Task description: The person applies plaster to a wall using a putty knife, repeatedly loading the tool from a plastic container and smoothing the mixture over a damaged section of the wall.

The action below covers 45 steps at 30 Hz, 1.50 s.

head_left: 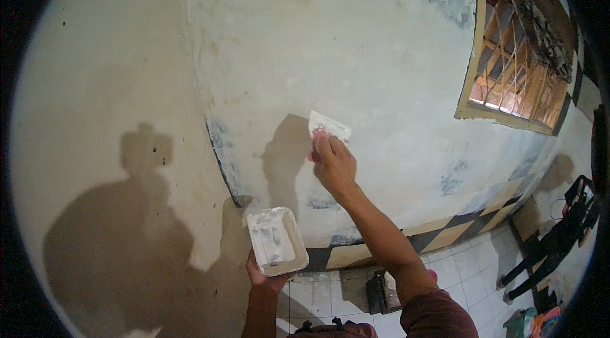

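Note:
My left hand [262, 276] holds a white rectangular tub [293, 236] from below, tilted so its inside shows. White paste [274, 243] is smeared over the bottom and sides of the tub. Higher up and to the right, my right hand [335, 165] grips a flat putty scraper [333, 126], pale and coated in white, with pinkish patches near the fingers. The scraper is at the whitish wall [375, 65]; whether its edge touches the surface I cannot tell. Dark grey patches show through the white coat low on this wall.
A bare beige wall [108, 65] meets the white one at a corner on the left. At upper right is a barred window [518, 68]. Below lie checkered wall tiles [445, 233], a tiled floor [470, 281], a dark box-like object [381, 293] and, far right, a dark stand [546, 246].

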Each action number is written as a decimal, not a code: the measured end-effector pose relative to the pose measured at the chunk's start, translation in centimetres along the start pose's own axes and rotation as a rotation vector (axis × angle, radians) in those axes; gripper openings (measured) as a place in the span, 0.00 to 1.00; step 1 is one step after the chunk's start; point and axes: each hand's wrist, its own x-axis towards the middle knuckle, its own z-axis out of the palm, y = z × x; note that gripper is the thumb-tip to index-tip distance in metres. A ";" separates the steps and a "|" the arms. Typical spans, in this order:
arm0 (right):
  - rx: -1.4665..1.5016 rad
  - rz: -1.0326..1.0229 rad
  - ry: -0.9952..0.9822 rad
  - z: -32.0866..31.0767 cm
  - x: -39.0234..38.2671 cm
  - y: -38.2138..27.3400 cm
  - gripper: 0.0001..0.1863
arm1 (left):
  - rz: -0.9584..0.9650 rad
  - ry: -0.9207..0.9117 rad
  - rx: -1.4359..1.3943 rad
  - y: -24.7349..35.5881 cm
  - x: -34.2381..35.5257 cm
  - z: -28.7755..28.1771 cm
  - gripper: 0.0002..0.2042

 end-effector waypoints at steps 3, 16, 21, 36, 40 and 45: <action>-0.213 -0.255 0.124 -1.6 -1.2 5.0 0.13 | -0.013 -0.095 0.071 -0.5 0.5 0.5 0.27; -0.360 -0.164 -0.074 -4.0 -1.8 9.6 0.19 | -0.095 -0.068 -0.021 -2.3 1.9 0.3 0.27; -0.405 -0.292 -0.172 -2.3 -4.9 14.9 0.22 | -0.139 -0.008 -0.019 -4.1 3.0 1.7 0.27; 0.087 0.480 0.374 -12.6 3.2 16.9 0.07 | -0.056 0.075 0.155 -3.3 2.4 1.1 0.29; 0.034 0.434 0.214 -4.4 2.2 13.7 0.08 | -0.038 0.040 0.051 -2.4 1.7 1.3 0.26; 0.071 0.161 0.007 5.0 -0.3 4.6 0.09 | 0.013 -0.015 0.177 -1.4 1.4 -0.1 0.27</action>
